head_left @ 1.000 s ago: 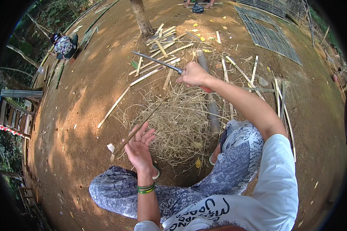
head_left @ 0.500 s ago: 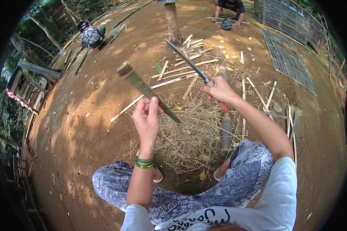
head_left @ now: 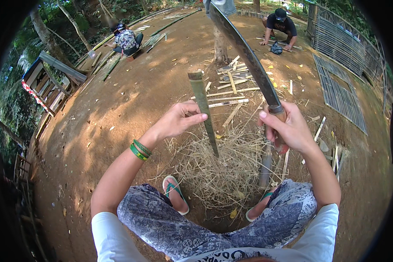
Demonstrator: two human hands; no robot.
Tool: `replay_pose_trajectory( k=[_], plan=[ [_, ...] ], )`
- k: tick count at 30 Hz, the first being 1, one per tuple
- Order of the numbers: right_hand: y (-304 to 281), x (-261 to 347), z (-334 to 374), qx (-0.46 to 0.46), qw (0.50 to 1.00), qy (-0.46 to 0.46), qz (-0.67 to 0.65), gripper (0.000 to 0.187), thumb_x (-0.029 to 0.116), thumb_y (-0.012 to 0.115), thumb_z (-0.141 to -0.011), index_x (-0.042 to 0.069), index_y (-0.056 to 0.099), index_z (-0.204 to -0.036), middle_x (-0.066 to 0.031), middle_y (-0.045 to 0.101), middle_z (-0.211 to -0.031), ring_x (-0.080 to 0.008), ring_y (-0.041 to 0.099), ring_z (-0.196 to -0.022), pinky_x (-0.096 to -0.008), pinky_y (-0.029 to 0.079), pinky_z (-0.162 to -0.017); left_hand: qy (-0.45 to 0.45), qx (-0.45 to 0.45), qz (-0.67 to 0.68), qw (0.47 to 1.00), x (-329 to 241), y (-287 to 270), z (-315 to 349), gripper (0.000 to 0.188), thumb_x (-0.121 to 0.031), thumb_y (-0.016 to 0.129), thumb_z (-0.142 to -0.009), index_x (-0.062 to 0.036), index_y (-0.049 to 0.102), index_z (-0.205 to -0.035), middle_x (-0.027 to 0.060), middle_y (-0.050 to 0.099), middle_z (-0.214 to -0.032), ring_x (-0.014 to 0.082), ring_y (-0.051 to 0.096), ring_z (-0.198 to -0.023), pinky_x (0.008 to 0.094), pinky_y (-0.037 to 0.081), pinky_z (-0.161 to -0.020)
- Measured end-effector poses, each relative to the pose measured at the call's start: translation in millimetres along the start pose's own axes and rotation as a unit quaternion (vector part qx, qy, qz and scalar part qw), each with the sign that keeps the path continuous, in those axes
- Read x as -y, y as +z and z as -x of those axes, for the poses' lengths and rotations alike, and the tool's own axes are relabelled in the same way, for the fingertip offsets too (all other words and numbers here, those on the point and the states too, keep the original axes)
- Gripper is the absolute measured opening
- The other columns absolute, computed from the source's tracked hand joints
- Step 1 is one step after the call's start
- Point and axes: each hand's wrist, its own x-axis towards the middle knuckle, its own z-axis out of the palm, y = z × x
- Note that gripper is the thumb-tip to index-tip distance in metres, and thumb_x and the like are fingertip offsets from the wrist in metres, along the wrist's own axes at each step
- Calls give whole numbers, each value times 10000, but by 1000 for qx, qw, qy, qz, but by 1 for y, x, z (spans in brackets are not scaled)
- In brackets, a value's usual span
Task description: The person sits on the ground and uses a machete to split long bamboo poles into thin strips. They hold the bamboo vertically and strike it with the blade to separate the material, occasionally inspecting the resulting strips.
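Observation:
Upright in front of me stands a split bamboo strip [head_left: 201,98], greenish, with a node near its top and a narrow lower end above the shavings. My left hand [head_left: 181,118] pinches it between thumb and fingers. The wooden handle of a long-bladed machete [head_left: 249,56] is in the grip of my right hand [head_left: 286,126]; its dark blade points up and away to the left, clear of the strip. Below both hands lies a heap of thin bamboo shavings [head_left: 227,161] between my feet. A dark rounded piece [head_left: 265,168] lies at the heap's right side.
Several cut bamboo slats [head_left: 227,94] lie beyond the heap, near a tree trunk [head_left: 220,43]. Two people crouch farther off, one at the far left [head_left: 125,40], one at the far right [head_left: 281,26]. A bamboo panel [head_left: 340,91] rests on the ground at right.
The bamboo strip has turned from leaning left to nearly upright and shifted right. My right hand has moved right and nearer, and the machete's blade has swung up closer to view.

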Motion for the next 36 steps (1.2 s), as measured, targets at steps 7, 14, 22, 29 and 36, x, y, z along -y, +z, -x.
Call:
replay_pose_trajectory(
  k=[7,14,22,29,36],
  plan=[
    [23,11,15,131,982,121,-68,285,322,643,-989,50,564,-957,-25,594,-612,-82,569,-471,-237,468,-414,-100,-12,250,963,31,25,25,286,-306,610,-1019,-39,647,-1112,4,646,-785,90,605,-763,246,494,-677],
    [37,10,7,136,984,86,-82,309,332,653,-988,44,575,-909,17,545,-554,-61,526,-441,-230,411,-396,-63,-43,248,966,51,28,30,270,-270,536,-1051,-24,585,-1150,70,681,-982,138,646,-904,314,522,-835],
    [48,8,-7,100,988,61,-104,299,318,659,-986,54,576,-870,34,533,-545,-48,517,-433,-220,385,-389,-30,-154,230,960,61,37,23,262,-173,607,-1011,-43,465,-1189,43,631,-973,113,627,-888,287,518,-815],
    [50,4,-8,91,990,49,-95,307,321,663,-982,57,574,-850,42,527,-543,-40,506,-427,-207,382,-387,12,-206,109,972,56,40,16,233,-143,645,-983,-10,486,-1089,49,588,-871,95,581,-749,263,495,-650],
    [53,-11,-2,82,990,92,-62,322,334,670,-978,64,573,-831,43,520,-533,-40,487,-424,-222,360,-387,66,-234,-25,970,33,27,26,211,-44,630,-941,0,670,-1143,93,574,-898,170,600,-737,303,508,-685]
  ],
)
